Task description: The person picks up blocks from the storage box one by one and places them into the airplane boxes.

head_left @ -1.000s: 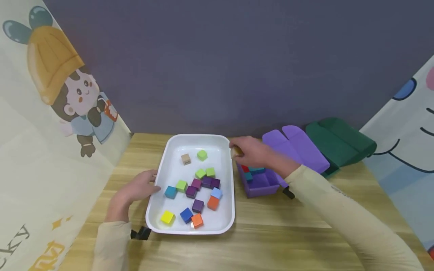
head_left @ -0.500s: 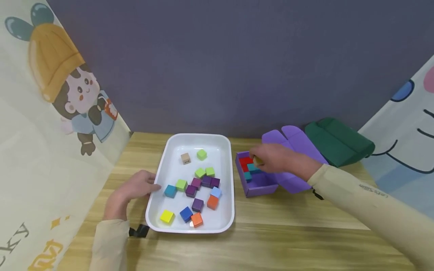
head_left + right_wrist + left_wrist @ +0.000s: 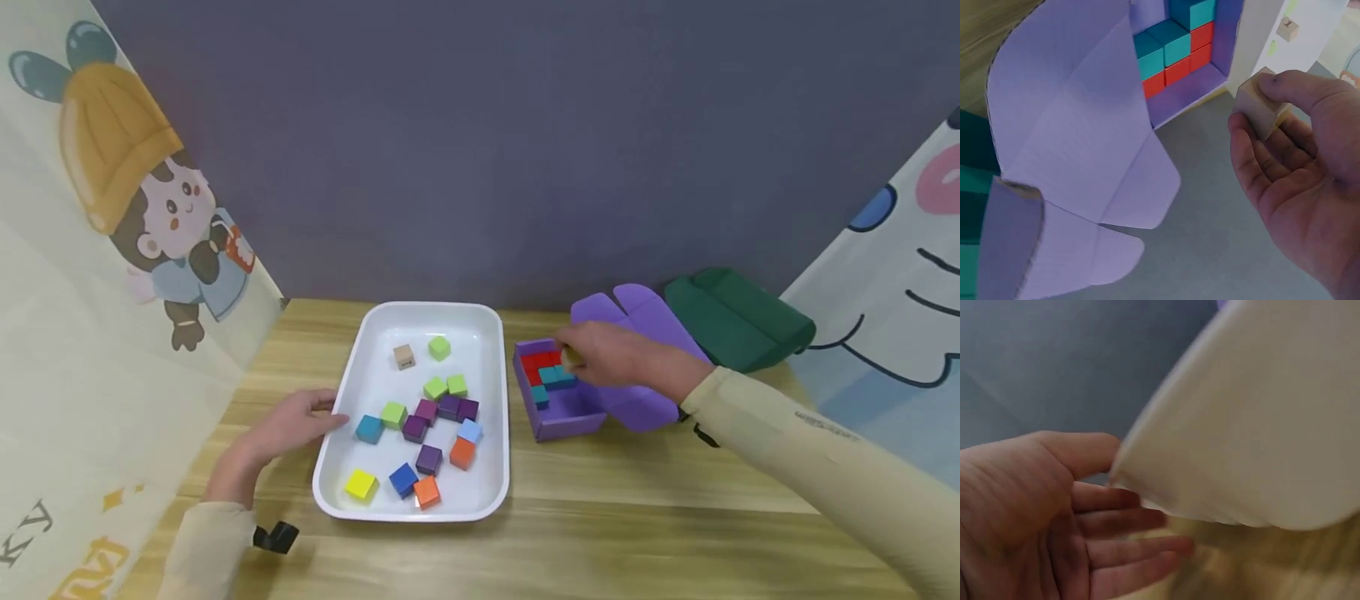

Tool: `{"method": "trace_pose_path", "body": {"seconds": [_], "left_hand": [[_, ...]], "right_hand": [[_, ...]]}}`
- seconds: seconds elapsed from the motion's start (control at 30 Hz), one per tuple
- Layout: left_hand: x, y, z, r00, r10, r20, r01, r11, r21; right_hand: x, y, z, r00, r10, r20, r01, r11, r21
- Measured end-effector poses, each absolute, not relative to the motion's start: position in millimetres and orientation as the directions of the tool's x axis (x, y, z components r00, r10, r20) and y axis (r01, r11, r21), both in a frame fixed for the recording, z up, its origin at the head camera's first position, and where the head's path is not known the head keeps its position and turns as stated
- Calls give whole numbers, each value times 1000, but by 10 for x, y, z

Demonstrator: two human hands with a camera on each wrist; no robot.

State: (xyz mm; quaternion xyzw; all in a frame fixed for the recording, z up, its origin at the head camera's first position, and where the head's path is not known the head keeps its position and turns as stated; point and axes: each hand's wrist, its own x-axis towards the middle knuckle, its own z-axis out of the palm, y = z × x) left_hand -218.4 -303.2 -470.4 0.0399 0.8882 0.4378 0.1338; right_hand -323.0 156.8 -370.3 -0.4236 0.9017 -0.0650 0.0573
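Note:
My left hand (image 3: 288, 425) holds the left rim of a white tray (image 3: 480, 492), thumb over the edge and fingers against the outer wall. Loose coloured cubes are scattered in the tray: lime green, purple, blue, orange, yellow (image 3: 362, 486) and one wooden cube (image 3: 404, 357). In my right hand (image 3: 611, 354) a plain wooden cube (image 3: 1257, 109) is pinched between thumb and fingers, above the back right of a small purple box (image 3: 566, 427). Inside that box, red cubes (image 3: 534, 367) fill the back corner with teal cubes (image 3: 1175, 40) beside them.
The purple box's lid (image 3: 645, 408) lies folded out to the right, beneath my right forearm. Behind it, a dark green box (image 3: 738, 321) leans near the grey back panel (image 3: 480, 167). Wooden tabletop (image 3: 600, 517) runs along the front.
My right hand has carried the wooden cube rightward from the tray's right rim to over the purple box, and hovers there. The left hand stays at the tray's rim; the head view shifts slightly.

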Motion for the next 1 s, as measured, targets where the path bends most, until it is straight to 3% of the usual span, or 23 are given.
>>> {"method": "trace_pose_path", "body": {"seconds": [0.27,0.5,0.7,1.0], "left_hand": [[-2207,-3016,-4967,-980,175,-90,1,464,886],[-2266,-3007,-4974,-987,149,-61,10,435,900],[-2279,-3019,-4973,-985,169,36,101,394,914],[-2257,-2990,-4798,-981,191,26,144,634,760]], "right_hand": [[-3321,1566,-3836,-605,-791,-96,-769,611,-187],[-3302,1600,-3909,-584,-810,-52,-792,582,-185],[-3286,1608,-3929,-591,-804,-62,-787,592,-173],[-3318,1553,-3992,-606,-774,-186,-763,631,-138]]}}
